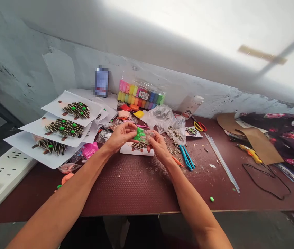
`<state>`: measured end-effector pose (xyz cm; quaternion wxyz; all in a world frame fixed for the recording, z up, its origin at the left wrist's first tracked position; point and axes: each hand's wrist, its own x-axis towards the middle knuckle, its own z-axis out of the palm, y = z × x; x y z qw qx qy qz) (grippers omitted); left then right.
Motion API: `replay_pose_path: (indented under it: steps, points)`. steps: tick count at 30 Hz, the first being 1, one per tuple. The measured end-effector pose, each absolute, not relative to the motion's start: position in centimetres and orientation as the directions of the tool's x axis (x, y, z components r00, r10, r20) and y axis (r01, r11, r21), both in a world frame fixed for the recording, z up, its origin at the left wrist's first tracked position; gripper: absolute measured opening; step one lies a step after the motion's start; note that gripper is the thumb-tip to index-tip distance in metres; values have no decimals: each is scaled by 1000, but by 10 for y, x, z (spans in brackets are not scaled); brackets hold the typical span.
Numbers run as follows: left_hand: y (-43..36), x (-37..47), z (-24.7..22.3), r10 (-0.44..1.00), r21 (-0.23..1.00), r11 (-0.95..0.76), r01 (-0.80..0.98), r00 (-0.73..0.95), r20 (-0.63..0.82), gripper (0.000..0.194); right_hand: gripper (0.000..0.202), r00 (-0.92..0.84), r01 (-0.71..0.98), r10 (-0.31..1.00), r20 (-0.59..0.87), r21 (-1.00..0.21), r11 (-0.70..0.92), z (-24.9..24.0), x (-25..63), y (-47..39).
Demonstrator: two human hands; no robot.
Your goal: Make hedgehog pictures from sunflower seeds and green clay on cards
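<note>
- While both forearms reach in from the near edge, the left hand (121, 136) and the right hand (158, 145) meet over the middle of the dark red textured table (136, 193).
- Between them sits a small clear plastic packet of bright green modelling clay (140, 135), lifted just above a white paper sheet with striped sunflower seeds stuck on it (136, 148).
- The left fingers curl closed around the packet's left end; the right thumb and fingertips pinch its right end, so both hands grip the same packet.
- Far left, 3 white sheets bearing finished seed shapes with green dots (64, 128) lie fanned and overlapping.
- Against the far wall stands a clear bag of multicoloured clay sticks (140, 94), with a crumpled clear plastic bag (164, 119) just in front of it.
- Just right of the right hand lie loose striped seeds (174, 149), a blue-handled cutter (187, 157) and, farther right, thin clear glue sticks (222, 160).
- Risk, as I judge it: the slick wrapper could slip from the pinch, dropping clay onto the seeded sheet below and knocking seeds loose.
- Pulling the ends apart too hard could split the wrapper suddenly and fling a piece of clay off the table; a small green clay bead (211, 199) already lies near the front edge.
- A wrist drifting right could brush the cutter or scatter the loose seeds.
</note>
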<state>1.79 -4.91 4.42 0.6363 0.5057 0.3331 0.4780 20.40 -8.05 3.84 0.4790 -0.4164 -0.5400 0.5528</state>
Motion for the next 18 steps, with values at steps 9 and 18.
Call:
replay_pose_path:
  steps: [9, 18]
  points:
    - [-52, 18, 51, 960, 969, 74, -234, 281, -6, 48, 25, -235, -32, 969, 77, -997, 72, 35, 204, -79]
    - [-54, 21, 53, 971, 977, 30, -212, 240, 22, 42, 29, -250, -33, 961, 120, -993, 115, 42, 201, -82]
